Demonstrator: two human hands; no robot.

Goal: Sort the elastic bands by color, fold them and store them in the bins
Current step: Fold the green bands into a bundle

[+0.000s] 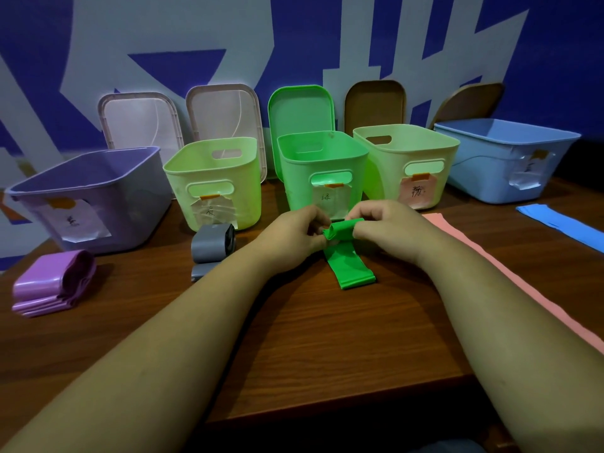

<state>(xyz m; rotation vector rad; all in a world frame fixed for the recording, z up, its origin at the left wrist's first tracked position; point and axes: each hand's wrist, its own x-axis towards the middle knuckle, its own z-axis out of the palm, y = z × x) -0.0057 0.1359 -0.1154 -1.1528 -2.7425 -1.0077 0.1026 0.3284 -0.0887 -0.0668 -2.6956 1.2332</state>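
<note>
The green band [348,263] sat mid-table [310,338], directly in front of the green bin [322,165]. Its far end was rolled into a short tube raised just off the wood, while the loose tail ran back toward me and lay flat. On my feed the left hand [294,233] pinched the roll's left end between thumb and curled fingers, and the right hand [382,228] gripped the right end the same way. I read both as closed round the band, neither one spread.

Just left of the left hand stood a rolled grey band [210,245], in front of the pale green bin [215,181]. Further left a folded purple band [54,282] lay stacked near the purple bin [91,204]. To the right, a pink band [510,279] stretched unfolded in one long strip under the right forearm. Beyond it a blue band [562,223] lay flat before the blue bin [503,165], with a cream bin [408,165] between that one and the green.

Each bin carried a paper label on its front, and I could not read the writing. Behind them two pink lids [140,119], a green lid [300,106] and two brown lids [376,103] leaned against the blue-and-white wall [294,34].
</note>
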